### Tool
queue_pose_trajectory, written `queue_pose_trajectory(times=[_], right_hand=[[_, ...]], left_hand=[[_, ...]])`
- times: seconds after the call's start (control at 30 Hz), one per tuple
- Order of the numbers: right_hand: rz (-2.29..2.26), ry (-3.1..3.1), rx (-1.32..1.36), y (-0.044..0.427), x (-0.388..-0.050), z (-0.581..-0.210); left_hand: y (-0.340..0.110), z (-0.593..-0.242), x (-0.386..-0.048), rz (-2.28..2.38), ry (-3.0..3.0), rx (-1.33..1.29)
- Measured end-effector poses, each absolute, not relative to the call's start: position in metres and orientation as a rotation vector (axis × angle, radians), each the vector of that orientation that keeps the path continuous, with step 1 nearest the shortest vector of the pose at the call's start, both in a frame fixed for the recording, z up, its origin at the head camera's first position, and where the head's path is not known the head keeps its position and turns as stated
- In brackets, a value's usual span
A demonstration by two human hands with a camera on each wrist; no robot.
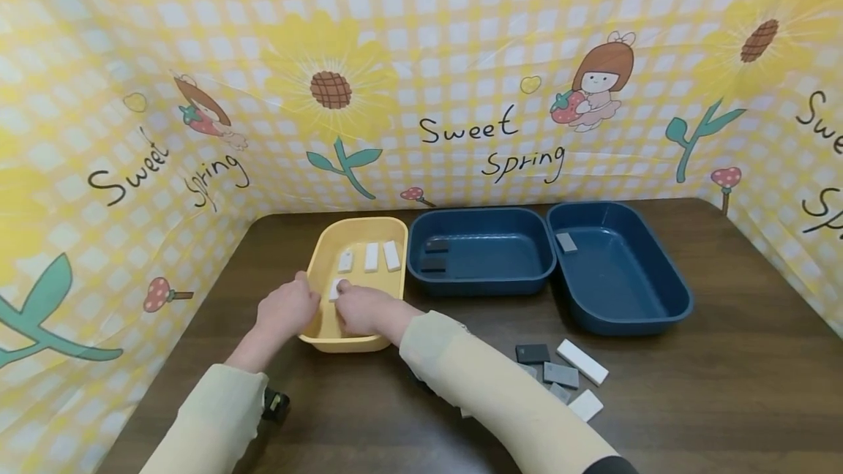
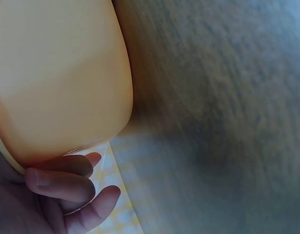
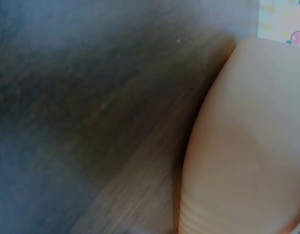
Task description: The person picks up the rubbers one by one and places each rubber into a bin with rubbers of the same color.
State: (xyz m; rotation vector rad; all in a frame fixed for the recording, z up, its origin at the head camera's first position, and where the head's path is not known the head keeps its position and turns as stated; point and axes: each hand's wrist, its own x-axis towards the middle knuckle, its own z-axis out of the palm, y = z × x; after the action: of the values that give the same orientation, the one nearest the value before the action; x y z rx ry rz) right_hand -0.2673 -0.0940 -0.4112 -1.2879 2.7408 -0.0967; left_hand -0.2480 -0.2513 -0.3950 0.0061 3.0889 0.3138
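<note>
A yellow tray [image 1: 356, 344] stands at the left of the table, with several white blocks [image 1: 372, 257] lying in its far half. My left hand [image 1: 287, 307] grips the tray's left rim; the left wrist view shows its curled fingers [image 2: 62, 185] against the tray's outer wall [image 2: 67, 97]. Reaching over the near right side, my right hand [image 1: 369, 309] is inside the tray and pinches another white block [image 1: 335, 291], partly hidden by the fingers. In the right wrist view only the tray's outer wall [image 3: 247, 146] and table show, without the hand.
A dark blue tray [image 1: 484, 287] with two black blocks [image 1: 435, 265] adjoins the yellow one. Right of it, another blue tray [image 1: 622, 326] holds a grey block [image 1: 566, 242]. Loose white, grey and black blocks [image 1: 561, 375] lie on the table [image 1: 737, 386], some beside my right sleeve.
</note>
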Motion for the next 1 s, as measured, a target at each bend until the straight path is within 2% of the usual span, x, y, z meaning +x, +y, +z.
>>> queue_pose_trajectory(times=[0.43, 1.0], right_hand=[[-0.313, 2.839, -1.192, -0.069, -0.259, -0.392], [-0.569, 2.919, -1.310, 0.033, -0.227, -0.359]], left_hand=[[-0.252, -0.396, -0.249, 0.287, 3.086, 0.001], [-0.254, -0.396, -0.246, 0.310, 3.053, -0.009]])
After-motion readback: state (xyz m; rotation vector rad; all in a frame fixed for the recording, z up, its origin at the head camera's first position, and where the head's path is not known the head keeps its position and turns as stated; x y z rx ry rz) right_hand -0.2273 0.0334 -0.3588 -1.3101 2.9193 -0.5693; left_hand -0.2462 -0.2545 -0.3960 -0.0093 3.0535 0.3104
